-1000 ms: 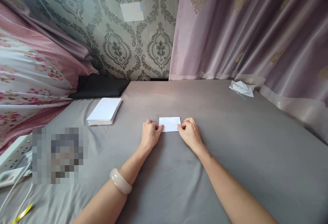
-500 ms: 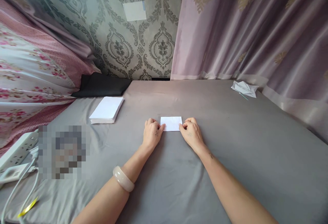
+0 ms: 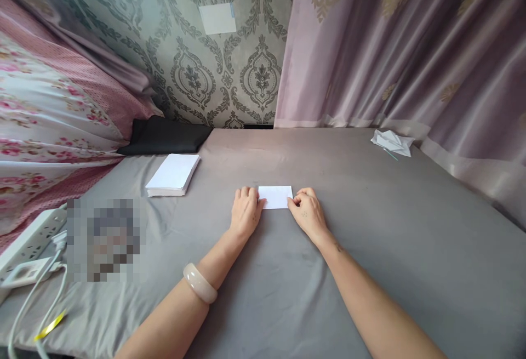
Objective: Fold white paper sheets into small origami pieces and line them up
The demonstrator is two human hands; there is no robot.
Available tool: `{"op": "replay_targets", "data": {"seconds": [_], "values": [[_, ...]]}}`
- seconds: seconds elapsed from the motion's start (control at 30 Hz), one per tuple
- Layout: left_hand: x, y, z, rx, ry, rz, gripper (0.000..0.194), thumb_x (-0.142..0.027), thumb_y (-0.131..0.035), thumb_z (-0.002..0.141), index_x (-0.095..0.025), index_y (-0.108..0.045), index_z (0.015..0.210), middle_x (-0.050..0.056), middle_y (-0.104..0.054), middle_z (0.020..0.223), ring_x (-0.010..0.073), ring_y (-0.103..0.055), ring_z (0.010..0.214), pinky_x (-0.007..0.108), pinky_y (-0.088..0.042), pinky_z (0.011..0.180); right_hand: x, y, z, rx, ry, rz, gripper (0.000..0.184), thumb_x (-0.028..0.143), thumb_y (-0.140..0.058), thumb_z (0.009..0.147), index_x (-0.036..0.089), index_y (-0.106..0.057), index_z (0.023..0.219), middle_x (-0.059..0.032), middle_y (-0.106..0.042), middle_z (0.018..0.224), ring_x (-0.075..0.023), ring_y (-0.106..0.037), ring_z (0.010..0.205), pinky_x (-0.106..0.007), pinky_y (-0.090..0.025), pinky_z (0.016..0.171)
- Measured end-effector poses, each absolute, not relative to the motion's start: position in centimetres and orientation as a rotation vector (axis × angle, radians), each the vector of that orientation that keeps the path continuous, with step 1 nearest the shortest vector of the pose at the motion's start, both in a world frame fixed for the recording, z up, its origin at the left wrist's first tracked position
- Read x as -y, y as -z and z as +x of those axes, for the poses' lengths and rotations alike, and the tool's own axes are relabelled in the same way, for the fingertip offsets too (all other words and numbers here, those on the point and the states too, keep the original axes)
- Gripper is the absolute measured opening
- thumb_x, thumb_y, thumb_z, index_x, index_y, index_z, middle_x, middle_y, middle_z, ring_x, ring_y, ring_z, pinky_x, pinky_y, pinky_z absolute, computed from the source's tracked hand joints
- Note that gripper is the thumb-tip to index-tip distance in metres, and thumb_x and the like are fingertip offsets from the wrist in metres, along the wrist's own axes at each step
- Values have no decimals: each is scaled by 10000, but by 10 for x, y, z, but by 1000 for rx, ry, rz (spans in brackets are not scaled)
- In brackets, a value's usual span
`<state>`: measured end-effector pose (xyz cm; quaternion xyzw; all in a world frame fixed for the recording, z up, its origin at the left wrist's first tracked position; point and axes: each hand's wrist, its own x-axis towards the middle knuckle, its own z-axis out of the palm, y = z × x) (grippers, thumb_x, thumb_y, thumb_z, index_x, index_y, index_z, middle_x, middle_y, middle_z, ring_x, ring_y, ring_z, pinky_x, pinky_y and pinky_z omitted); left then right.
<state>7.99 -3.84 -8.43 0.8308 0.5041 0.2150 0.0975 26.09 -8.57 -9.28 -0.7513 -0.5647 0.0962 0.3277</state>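
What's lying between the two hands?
The head view shows a small white paper between the left hand and right hand, a thumb overlapping it at each side.

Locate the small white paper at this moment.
In the head view, the small white paper is just below centre, between the left hand and the right hand, right of the paper stack on the grey sheet.

Through the head camera I see the left hand [image 3: 245, 214] touching one end of a small white paper [image 3: 275, 197] on the grey sheet [image 3: 382, 227], while the right hand [image 3: 306, 214] pinches the other. I also see a paper stack [image 3: 173, 171] near black cloth [image 3: 166, 137], a power strip [image 3: 36, 229] at left, and crumpled white stuff [image 3: 392, 141] by the curtain [image 3: 341, 68].
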Motion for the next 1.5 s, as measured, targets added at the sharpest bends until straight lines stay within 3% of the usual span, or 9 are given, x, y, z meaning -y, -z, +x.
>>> {"op": "replay_targets", "data": {"seconds": [0.17, 0.47, 0.67, 0.83, 0.93, 1.0, 1.13, 1.27, 1.5], "values": [[43, 80, 86, -928, -496, 2851, 245, -276, -388, 971, -184, -607, 1030, 77, -611, 1048, 209, -527, 952, 333, -446, 825, 85, 93, 262, 1496, -238, -1972, 228, 287, -572, 813, 187, -581, 608, -66, -573, 932, -165, -594, 790, -290, -438, 796], [49, 82, 86, -910, -397, 3114, 286, -235, -341, 985, -176, -617, 936, 63, -625, 937, 206, -550, 881, 328, -420, 730, 90, 84, 258, 1454, -322, -2045, 235, 267, -576, 787, 183, -595, 568, -66, -618, 928, -148, -603, 805, -249, -417, 783], [56, 79, 89, -915, -466, 3098, 386, -495, -398, 941, -167, -601, 953, 77, -627, 946, 222, -573, 904, 342, -428, 734, 100, 73, 254, 1411, -410, -2106, 316, 331, -533, 799, 198, -579, 516, -29, -608, 608, -146, -555, 584, -249, -354, 551], [62, 75, 95, -930, -347, 3170, 279, -266, -358, 980, -162, -599, 884, 74, -632, 878, 218, -587, 854, 338, -441, 706, 107, 67, 249, 1424, -479, -2130, 360, 351, -496, 823, 205, -543, 497, -6, -546, 485, -139, -509, 498, -244, -310, 490], [64, 74, 93, -928, -305, 3168, 237, -172, -383, 955, -159, -602, 866, 70, -639, 858, 224, -593, 843, 343, -472, 709, 116, 63, 253, 1454, -441, -2119, 284, 407, -524, 818, 196, -615, 651, -52, -637, 692, -185, -594, 676, -256, -392, 580], [63, 75, 88, -940, -355, 3118, 213, -172, -406, 947, -161, -605, 872, 71, -649, 868, 226, -600, 861, 338, -497, 723, 123, 59, 258, 1595, -313, -2008, 262, 395, -597, 775, 195, -645, 938, -93, -644, 994, -236, -594, 931, -305, -445, 752], [59, 80, 75, -949, -684, 2933, 200, -164, -408, 948, -182, -601, 998, 78, -665, 1003, 205, -612, 942, 304, -529, 761, 131, 57, 266, 2050, -145, -1668, 630, 213, -620, 754, 271, -431, 1352, -84, -469, 1360, -257, -423, 1239, -401, -379, 993], [54, 87, 69, -848, -968, 2769, 215, -178, -407, 954, -203, -592, 1062, 79, -650, 1097, 184, -620, 992, 315, -531, 855, 126, 63, 264, 2159, 71, -1589, 525, 36, -485, 803, 246, -515, 1283, -78, -525, 1327, -238, -416, 1240, -409, -361, 1005], [53, 89, 67, -771, -795, 2786, 230, -158, -381, 953, -184, -607, 982, 80, -629, 1136, 185, -608, 1007, 308, -531, 861, 122, 73, 261, 2262, 159, -1473, 418, -9, -446, 816, 195, -629, 1132, -88, -621, 1209, -223, -512, 1119, -394, -394, 951]]}}
